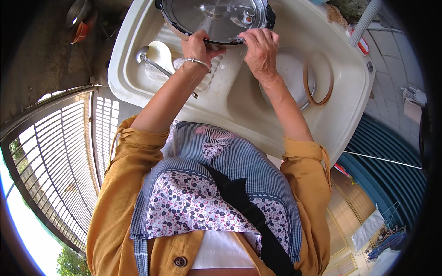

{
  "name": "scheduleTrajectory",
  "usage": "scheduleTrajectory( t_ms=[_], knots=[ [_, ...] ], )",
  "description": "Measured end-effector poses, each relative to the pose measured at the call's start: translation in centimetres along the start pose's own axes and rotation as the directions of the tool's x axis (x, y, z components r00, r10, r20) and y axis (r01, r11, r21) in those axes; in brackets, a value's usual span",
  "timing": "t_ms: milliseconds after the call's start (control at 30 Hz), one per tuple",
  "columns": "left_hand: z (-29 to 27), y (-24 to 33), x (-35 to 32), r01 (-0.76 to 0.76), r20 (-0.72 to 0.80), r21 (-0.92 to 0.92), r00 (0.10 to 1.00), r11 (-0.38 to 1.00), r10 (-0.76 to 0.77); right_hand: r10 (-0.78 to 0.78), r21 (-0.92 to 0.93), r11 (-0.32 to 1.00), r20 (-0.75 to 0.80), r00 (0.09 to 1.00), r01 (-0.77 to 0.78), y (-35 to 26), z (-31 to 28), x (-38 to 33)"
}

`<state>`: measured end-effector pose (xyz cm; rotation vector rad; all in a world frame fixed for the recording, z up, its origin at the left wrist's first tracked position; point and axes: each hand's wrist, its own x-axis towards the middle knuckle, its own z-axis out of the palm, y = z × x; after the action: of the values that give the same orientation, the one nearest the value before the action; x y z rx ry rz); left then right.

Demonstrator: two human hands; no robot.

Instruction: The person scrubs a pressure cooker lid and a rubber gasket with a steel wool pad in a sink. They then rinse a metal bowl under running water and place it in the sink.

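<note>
At the far edge of the view stands a round cooker [207, 20] with a shiny metal face, a black rim and black side grips. A small valve-like fitting [247, 17] sits on that face. My left hand [198, 49], with a bangle at the wrist, has its fingers closed on the near rim; some of them are hidden beneath it. To its right, my right hand [261, 51] curls its fingertips over the same rim. A small shiny bit shows by those fingertips, too small to name.
The cooker rests at a pale two-part sink [221, 99]. In its left part lie a metal ladle [159, 66] and a white rice paddle [160, 53]. The right part holds a round metal lid or pan [287, 69] and a brown ring [329, 83]. A grey hose [366, 23] hangs at right.
</note>
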<state>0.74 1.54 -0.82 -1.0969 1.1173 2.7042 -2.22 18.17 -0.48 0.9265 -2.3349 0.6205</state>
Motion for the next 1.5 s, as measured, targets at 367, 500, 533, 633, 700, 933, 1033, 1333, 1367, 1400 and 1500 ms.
scheduleTrajectory(
  t_ms=[367, 500, 533, 633, 700, 933, 1033, 1333, 1367, 1400, 1500],
  knots=[
    [0.2, 1.4, -0.5, 0.005, 0.035, 0.098, 0.999, 0.995, -0.008, 0.009, -0.061, 0.998, -0.109, 0.994, -0.016, -0.3, -0.3, -0.6],
    [0.9, 0.9, -0.6, -0.02, -0.015, 0.016, 1.0, 1.0, 0.02, 0.116, -0.105, 0.986, -0.114, 0.987, -0.128, 1.0, -0.3, -1.6],
    [0.9, 1.0, -0.7, -0.022, -0.007, 0.007, 1.0, 1.0, 0.022, 0.126, -0.077, 0.988, -0.13, 0.983, -0.137, -0.3, 0.3, -1.5],
    [0.4, 1.2, -0.6, -0.028, 0.016, 0.018, 0.999, 0.999, 0.028, 0.157, -0.017, 0.987, -0.134, 0.979, -0.16, -1.6, 0.2, -1.2],
    [0.6, 1.3, -0.6, -0.061, 0.004, 0.042, 0.998, 0.997, 0.061, 0.195, -0.094, 0.974, -0.118, 0.974, -0.206, 1.3, -0.4, -1.5],
    [0.4, 1.9, -0.4, -0.029, 0.06, 0.027, 0.998, 0.999, 0.028, 0.264, -0.034, 0.96, -0.2, 0.943, -0.276, -0.8, -1.0, -0.7],
    [0.4, 1.6, -0.4, -0.035, 0.052, 0.02, 0.998, 0.999, 0.034, 0.1, -0.105, 0.988, -0.105, 0.989, -0.111, -0.7, -0.5, -0.8],
    [0.2, 1.2, -0.4, -0.075, 0.068, 0.035, 0.995, 0.997, 0.073, 0.217, 0.029, 0.976, -0.088, 0.972, -0.215, -1.0, -0.7, 0.0],
    [0.2, 1.4, -0.4, -0.069, 0.067, 0.039, 0.996, 0.997, 0.067, 0.307, 0.033, 0.952, -0.096, 0.947, -0.305, 0.4, -1.3, 0.1],
    [0.3, 1.5, -0.3, -0.062, 0.065, 0.043, 0.996, 0.997, 0.059, 0.529, 0.221, 0.84, -0.131, 0.838, -0.496, 1.5, -2.2, 0.5],
    [0.2, 1.2, -0.1, -0.055, -0.013, 0.056, 0.998, 0.997, 0.056, 0.851, 0.637, 0.44, -0.07, 0.521, -0.633, 1.9, -5.3, 2.8]
  ],
)
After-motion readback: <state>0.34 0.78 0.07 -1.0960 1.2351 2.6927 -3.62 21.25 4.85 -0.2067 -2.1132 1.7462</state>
